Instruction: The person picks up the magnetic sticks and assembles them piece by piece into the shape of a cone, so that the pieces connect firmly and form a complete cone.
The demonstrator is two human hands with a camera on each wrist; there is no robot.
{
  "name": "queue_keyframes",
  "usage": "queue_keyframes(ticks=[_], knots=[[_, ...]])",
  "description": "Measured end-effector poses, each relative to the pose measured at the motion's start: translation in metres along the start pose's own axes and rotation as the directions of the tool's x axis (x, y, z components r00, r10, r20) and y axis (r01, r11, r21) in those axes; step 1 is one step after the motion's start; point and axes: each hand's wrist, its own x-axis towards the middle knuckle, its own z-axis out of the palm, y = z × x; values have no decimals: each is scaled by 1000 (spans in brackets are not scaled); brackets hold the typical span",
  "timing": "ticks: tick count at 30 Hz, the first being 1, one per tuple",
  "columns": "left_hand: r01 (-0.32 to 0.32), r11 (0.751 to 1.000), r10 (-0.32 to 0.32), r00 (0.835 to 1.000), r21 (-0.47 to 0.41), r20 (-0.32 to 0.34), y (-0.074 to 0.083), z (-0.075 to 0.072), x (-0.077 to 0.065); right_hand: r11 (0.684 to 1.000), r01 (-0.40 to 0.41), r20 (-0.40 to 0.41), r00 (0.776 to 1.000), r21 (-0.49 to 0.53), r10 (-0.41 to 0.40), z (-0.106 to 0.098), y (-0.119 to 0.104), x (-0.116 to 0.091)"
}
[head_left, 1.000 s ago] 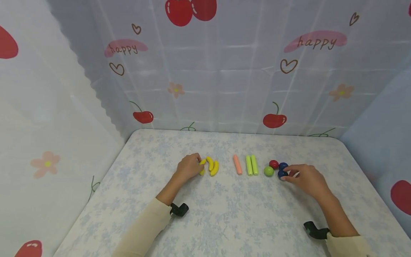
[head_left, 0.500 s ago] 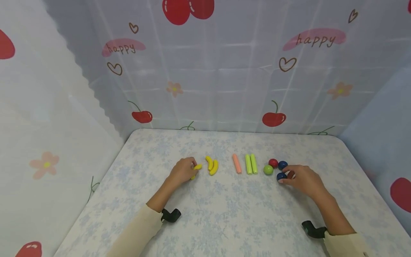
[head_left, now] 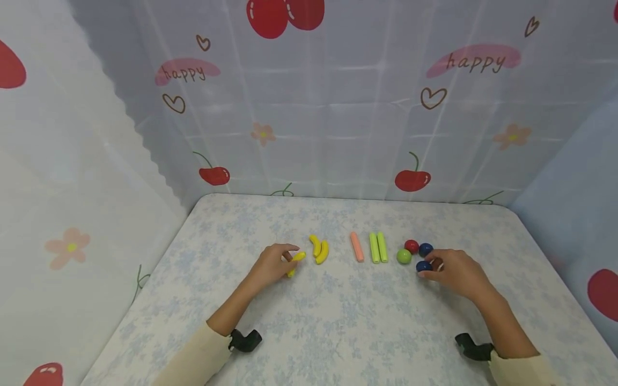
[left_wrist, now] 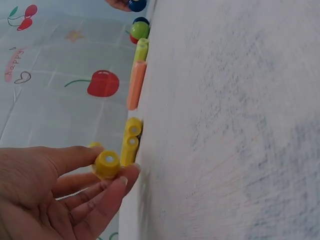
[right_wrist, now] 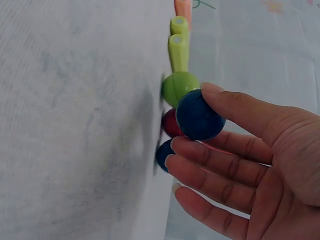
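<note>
My left hand (head_left: 273, 266) pinches a small yellow toy banana (left_wrist: 107, 164) between thumb and fingers; a finger covers its middle in the head view. Two more toy bananas (head_left: 319, 250) lie side by side to its right on the table. A dark blue ball (right_wrist: 200, 116) is held between the thumb and fingertips of my right hand (head_left: 461, 273). Close beyond it sit a second blue ball (head_left: 426, 249), a red ball (head_left: 411, 246) and a light green ball (head_left: 404, 256), grouped together.
Between the bananas and the balls lie a salmon-coloured stick (head_left: 357, 247) and two light green sticks (head_left: 379, 247) side by side. The table (head_left: 338, 327) has a pale floral cover. Printed curtains (head_left: 338, 118) stand behind it and at both sides.
My left hand has drawn the toy banana left and toward me, away from the other two. My right hand has brought its blue ball slightly toward me, apart from the second blue one.
</note>
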Motion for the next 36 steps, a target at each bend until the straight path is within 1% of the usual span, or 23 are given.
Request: queue_keyframes(ticks=[2, 5, 9, 11, 13, 18, 23, 26, 30, 33, 36], knots=[[-12, 997, 14, 1000, -81, 24, 0, 1, -3, 1000, 7, 2, 1000, 17, -7, -1, -5, -2], [11, 978, 6, 997, -208, 81, 0, 3, -5, 999, 22, 0, 1000, 34, -22, -1, -13, -5], [62, 934, 2, 984, -352, 179, 1, 8, -6, 997, 56, -4, 998, 53, -56, -1, -24, -7], [82, 910, 11, 975, -406, 221, 2, 12, -7, 995, 67, -10, 998, 69, -67, 0, -29, -8], [96, 892, 24, 966, -442, 258, 3, 16, -7, 994, 73, -19, 997, 83, -72, 2, -32, -9], [127, 855, 44, 948, -502, 314, 6, 29, -10, 992, 103, -53, 994, 74, -99, 10, -41, -10], [151, 833, 56, 934, -532, 353, 12, 41, -17, 987, 137, -75, 989, 81, -131, 16, -52, -11], [157, 823, 64, 929, -546, 364, 16, 46, -21, 980, 165, -84, 984, 109, -157, 18, -59, -12], [158, 800, 76, 930, -579, 359, 20, 51, -25, 969, 209, -90, 976, 133, -199, 22, -69, -13], [157, 790, 86, 929, -592, 360, 23, 54, -27, 965, 223, -92, 973, 136, -211, 24, -75, -14], [167, 784, 91, 922, -598, 377, 25, 59, -29, 962, 233, -85, 971, 144, -223, 27, -81, -15]])
